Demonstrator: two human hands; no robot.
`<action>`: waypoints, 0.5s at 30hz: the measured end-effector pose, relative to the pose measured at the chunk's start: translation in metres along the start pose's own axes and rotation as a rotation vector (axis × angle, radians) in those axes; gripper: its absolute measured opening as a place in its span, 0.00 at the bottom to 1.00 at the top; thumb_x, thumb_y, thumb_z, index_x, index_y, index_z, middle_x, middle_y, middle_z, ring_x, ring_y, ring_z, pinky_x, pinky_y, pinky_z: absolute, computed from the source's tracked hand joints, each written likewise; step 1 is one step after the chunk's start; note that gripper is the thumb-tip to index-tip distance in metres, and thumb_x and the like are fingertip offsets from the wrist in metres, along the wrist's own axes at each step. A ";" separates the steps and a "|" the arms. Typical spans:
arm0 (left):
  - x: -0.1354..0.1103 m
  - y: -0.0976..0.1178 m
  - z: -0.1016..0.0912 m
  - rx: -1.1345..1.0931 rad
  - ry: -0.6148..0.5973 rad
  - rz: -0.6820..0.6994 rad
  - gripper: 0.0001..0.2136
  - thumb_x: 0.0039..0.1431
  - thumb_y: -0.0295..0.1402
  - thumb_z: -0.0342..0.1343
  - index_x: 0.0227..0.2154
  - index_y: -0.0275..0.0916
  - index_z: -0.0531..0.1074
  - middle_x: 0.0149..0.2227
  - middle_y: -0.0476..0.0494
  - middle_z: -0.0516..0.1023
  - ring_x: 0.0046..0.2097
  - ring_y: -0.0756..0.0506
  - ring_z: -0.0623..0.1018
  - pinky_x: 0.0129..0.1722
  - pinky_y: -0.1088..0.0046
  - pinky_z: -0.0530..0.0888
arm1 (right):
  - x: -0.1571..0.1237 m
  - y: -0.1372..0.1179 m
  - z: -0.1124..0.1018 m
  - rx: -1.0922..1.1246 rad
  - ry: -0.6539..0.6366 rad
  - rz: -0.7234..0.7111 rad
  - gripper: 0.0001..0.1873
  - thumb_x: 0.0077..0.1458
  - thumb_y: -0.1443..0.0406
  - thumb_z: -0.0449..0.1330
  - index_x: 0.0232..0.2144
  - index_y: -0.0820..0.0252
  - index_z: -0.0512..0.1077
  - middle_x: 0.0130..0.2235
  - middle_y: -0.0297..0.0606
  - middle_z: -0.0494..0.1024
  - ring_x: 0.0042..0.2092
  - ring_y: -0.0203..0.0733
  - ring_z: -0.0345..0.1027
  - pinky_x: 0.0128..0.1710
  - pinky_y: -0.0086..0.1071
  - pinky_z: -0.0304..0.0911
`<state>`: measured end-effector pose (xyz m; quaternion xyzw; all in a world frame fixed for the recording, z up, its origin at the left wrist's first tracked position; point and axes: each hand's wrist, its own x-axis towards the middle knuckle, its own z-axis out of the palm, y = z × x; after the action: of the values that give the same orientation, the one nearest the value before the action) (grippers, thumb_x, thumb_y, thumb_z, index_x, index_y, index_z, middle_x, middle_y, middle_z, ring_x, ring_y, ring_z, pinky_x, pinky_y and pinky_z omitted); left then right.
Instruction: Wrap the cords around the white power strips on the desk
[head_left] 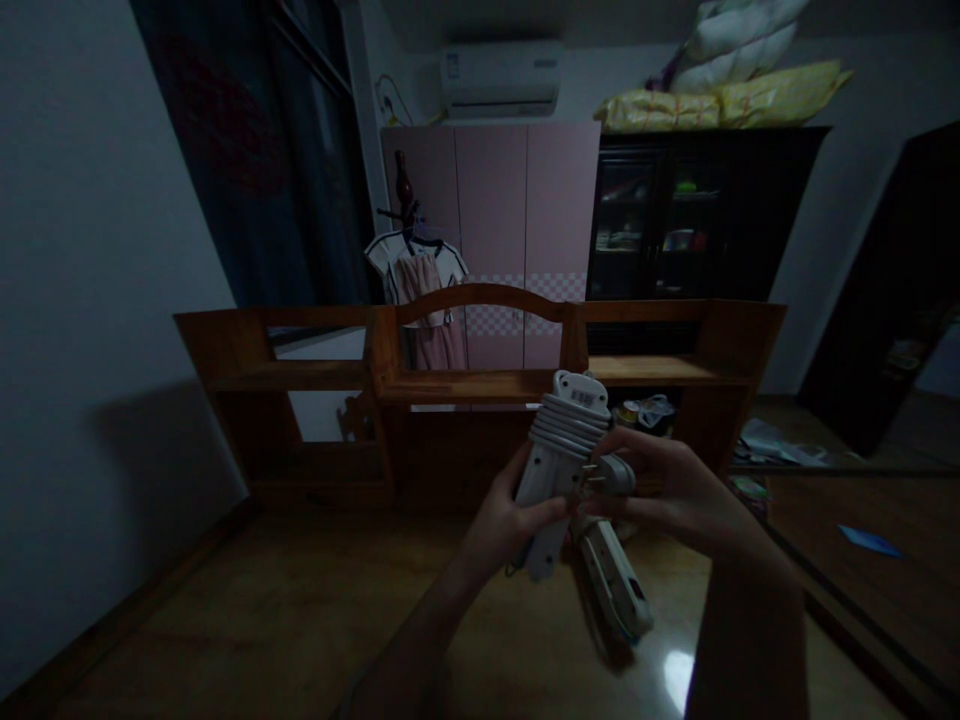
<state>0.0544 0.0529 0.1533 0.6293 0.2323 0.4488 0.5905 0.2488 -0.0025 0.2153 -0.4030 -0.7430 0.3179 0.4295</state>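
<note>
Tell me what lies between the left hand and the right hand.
In the head view, the white power strip, its cord wound around it, lies between the left hand and the right hand, with the plug, prongs showing.

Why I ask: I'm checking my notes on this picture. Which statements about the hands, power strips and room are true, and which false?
1. The left hand holds the white power strip. True.
2. The cord hangs loose. False: it is wound around the white power strip.
3. The right hand has its fingers on the plug. True.
4. The cream strip is in the left hand. False: it lies on the wooden surface.
</note>
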 end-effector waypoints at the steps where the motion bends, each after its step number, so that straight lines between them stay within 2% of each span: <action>1: 0.000 0.000 0.000 -0.001 -0.001 -0.003 0.27 0.50 0.36 0.65 0.54 0.41 0.66 0.41 0.42 0.78 0.36 0.43 0.78 0.37 0.69 0.75 | 0.000 0.000 0.000 0.002 -0.004 -0.002 0.20 0.45 0.57 0.71 0.36 0.59 0.69 0.33 0.34 0.76 0.33 0.40 0.74 0.31 0.27 0.69; 9: -0.001 0.002 0.001 0.001 -0.012 -0.028 0.27 0.50 0.36 0.65 0.53 0.41 0.66 0.41 0.42 0.78 0.35 0.43 0.78 0.34 0.70 0.75 | 0.000 0.000 0.001 0.037 -0.005 0.002 0.19 0.45 0.59 0.71 0.36 0.59 0.69 0.32 0.33 0.76 0.33 0.38 0.73 0.31 0.26 0.68; 15: 0.000 0.000 0.000 0.007 -0.003 -0.004 0.25 0.51 0.34 0.65 0.52 0.41 0.66 0.41 0.44 0.78 0.38 0.44 0.78 0.39 0.70 0.74 | 0.000 -0.001 0.000 0.023 0.001 -0.021 0.17 0.46 0.60 0.70 0.36 0.59 0.70 0.32 0.33 0.76 0.32 0.37 0.73 0.31 0.25 0.68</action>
<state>0.0544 0.0529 0.1536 0.6316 0.2344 0.4457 0.5895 0.2480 -0.0031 0.2161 -0.3903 -0.7433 0.3215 0.4379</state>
